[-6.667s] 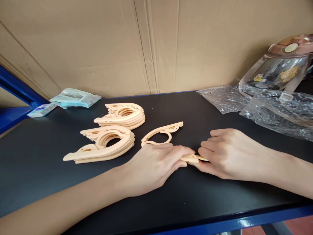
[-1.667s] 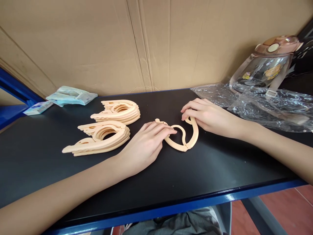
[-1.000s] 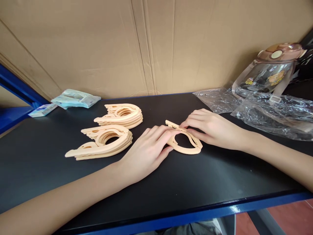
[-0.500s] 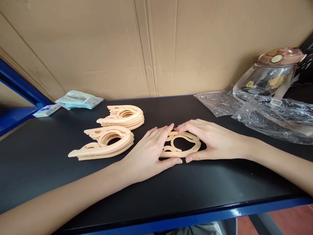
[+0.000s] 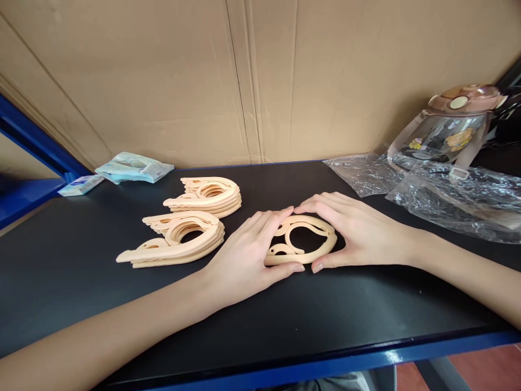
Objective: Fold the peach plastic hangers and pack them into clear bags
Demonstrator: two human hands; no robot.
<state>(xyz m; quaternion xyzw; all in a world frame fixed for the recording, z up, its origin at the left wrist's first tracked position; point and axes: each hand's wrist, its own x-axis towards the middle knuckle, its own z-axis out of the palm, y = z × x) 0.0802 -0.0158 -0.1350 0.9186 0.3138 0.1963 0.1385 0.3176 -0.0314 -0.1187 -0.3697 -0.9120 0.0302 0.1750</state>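
Note:
A peach plastic folding hanger (image 5: 303, 239), folded into a compact oval, lies flat on the black tabletop (image 5: 285, 320). My left hand (image 5: 252, 252) cups its left side, fingers over the top and thumb along the near edge. My right hand (image 5: 354, 231) cups its right side the same way. The fingertips of both hands nearly meet above the hanger. Both hands press it between them.
Two stacks of folded peach hangers lie to the left, one nearer (image 5: 179, 239) and one farther (image 5: 209, 195). Pale blue packets (image 5: 134, 167) sit at the back left. Crumpled clear plastic bags (image 5: 448, 190) and a clear bottle with a pink lid (image 5: 451, 127) occupy the right. A cardboard wall (image 5: 260, 76) stands behind.
The hanger was spread open and has been folded step by step into a flat oval. Both hands closed in around it and now hold it almost still.

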